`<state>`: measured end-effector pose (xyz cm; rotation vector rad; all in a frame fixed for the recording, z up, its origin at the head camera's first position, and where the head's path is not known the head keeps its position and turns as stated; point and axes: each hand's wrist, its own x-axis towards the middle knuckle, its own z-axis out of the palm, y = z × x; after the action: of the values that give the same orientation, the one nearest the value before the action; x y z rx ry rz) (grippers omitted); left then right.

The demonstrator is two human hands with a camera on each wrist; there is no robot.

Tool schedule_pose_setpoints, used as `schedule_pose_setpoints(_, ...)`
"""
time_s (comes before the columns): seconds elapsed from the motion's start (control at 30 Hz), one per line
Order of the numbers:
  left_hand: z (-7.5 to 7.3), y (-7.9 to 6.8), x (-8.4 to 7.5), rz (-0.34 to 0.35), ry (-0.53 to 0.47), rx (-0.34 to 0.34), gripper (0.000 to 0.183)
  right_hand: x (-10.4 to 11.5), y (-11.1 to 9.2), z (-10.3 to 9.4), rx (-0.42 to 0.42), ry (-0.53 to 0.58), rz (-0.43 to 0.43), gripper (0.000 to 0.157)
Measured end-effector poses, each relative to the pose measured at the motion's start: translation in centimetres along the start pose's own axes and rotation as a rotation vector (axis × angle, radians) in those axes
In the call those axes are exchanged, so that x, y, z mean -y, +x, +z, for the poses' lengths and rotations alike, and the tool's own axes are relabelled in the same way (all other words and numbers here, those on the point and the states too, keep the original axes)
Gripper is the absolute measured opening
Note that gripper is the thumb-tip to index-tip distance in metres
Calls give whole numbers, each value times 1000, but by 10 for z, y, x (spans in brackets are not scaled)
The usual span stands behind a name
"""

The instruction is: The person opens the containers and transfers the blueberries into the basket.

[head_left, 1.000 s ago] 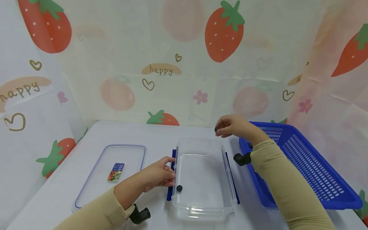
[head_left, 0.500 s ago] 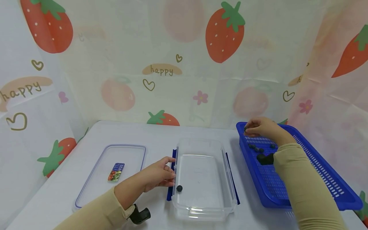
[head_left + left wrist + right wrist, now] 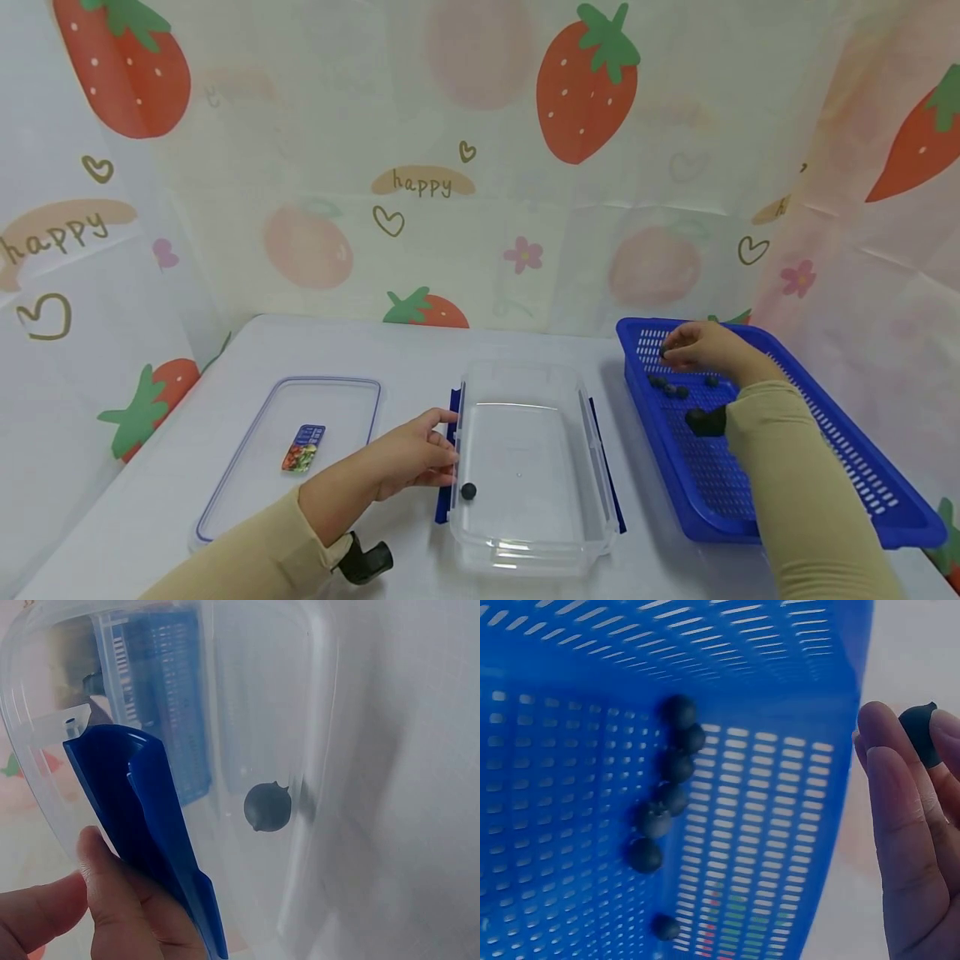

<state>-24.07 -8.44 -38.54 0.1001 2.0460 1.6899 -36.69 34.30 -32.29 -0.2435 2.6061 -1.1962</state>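
Note:
In the head view a clear plastic box with blue side clips stands in the middle of the table. My left hand holds its left side, fingers around the blue clip. One dark blueberry lies in the box near that side. Over the far end of a blue basket, my right hand pinches a blueberry between thumb and fingertips. Several more blueberries lie in a row on the basket's bottom, with one a little apart.
Left of the box lies a clear lid with a blue rim and a colourful label. The basket takes up the right side of the white table. A strawberry-print sheet hangs behind.
My right hand, pinching the blueberry, has moved right from beside the far end of the box to over the basket, then slightly lower. The left hand and the box stay put.

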Motion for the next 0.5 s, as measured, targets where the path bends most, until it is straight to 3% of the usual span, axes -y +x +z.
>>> schedule_pose_setpoints(0.3, 1, -1, -1, 2, 0, -4, 59, -4, -2, 2, 17, 55, -2, 31)
schedule_pose_setpoints(0.5, 0, -1, -2, -3, 5, -8, 58, 8, 0, 3, 23, 58, -15, 34)
